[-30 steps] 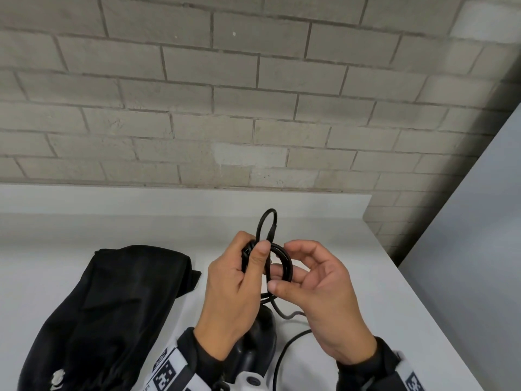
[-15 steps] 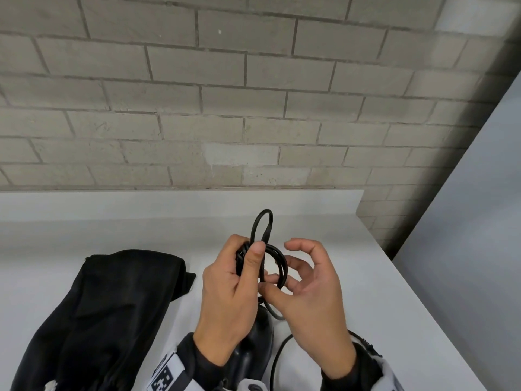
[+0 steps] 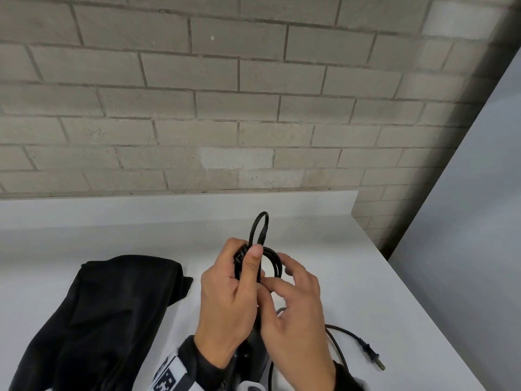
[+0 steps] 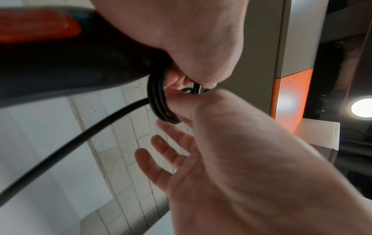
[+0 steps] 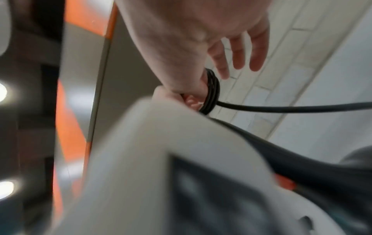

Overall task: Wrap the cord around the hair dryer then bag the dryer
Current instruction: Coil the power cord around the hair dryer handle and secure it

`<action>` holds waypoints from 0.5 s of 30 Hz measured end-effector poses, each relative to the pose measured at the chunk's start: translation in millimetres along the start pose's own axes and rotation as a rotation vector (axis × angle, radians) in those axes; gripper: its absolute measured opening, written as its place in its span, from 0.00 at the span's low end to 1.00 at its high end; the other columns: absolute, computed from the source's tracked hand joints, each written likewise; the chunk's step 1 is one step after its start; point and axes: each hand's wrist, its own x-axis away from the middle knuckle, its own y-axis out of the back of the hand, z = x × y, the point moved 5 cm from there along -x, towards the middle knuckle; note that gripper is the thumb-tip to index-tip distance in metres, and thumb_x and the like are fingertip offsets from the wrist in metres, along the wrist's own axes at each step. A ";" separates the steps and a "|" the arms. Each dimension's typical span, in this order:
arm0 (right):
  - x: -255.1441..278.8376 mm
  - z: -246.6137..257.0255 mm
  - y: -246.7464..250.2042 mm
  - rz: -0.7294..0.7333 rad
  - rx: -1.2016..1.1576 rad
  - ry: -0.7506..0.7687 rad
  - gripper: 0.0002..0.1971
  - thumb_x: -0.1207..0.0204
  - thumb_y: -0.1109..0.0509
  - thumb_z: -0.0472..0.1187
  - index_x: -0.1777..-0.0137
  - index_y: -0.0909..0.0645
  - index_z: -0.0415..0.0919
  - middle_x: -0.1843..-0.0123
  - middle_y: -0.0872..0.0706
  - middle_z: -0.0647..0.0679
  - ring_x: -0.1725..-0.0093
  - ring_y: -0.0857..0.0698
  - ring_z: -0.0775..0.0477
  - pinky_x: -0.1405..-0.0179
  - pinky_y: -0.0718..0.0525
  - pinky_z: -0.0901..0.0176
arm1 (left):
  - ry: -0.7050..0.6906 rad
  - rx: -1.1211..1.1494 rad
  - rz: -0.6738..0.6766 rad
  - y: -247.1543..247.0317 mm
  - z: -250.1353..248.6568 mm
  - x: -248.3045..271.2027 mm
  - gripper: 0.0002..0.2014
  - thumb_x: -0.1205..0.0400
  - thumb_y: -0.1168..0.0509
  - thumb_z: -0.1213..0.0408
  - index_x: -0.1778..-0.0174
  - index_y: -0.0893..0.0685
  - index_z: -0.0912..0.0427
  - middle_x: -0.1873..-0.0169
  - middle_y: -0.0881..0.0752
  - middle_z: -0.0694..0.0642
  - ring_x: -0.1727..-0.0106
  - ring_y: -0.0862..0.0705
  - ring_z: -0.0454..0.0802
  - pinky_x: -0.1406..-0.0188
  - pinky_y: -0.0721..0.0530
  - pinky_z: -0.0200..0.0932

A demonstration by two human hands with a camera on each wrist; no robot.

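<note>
The black bag (image 3: 93, 314) lies flat on the left of the white counter (image 3: 394, 292), untouched. At centre, the left hand (image 3: 228, 300) clenches the hair dryer (image 3: 251, 359) by its handle, thumb pinning the coiled cord (image 3: 275, 263). The right hand (image 3: 293, 309) pinches the cord with thumb and forefinger, remaining fingers spread. Step in hand: wrapping. A free length trails right to the plug (image 3: 369, 358), which lies near the counter's right edge. The next move likely requires gathering that slack before it slips over. Bare counter behind leaves room for bagging.
</note>
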 end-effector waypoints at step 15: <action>12.3 32.2 78.6 0.528 -0.770 -0.240 0.14 0.38 0.19 0.52 0.60 0.16 0.44 0.53 0.08 0.48 0.46 0.10 0.51 0.50 0.18 0.69 | -0.024 -0.109 -0.081 17.0 7.9 -17.0 0.21 0.17 0.48 0.37 0.63 0.24 0.50 0.71 0.22 0.57 0.73 0.26 0.53 0.75 0.30 0.35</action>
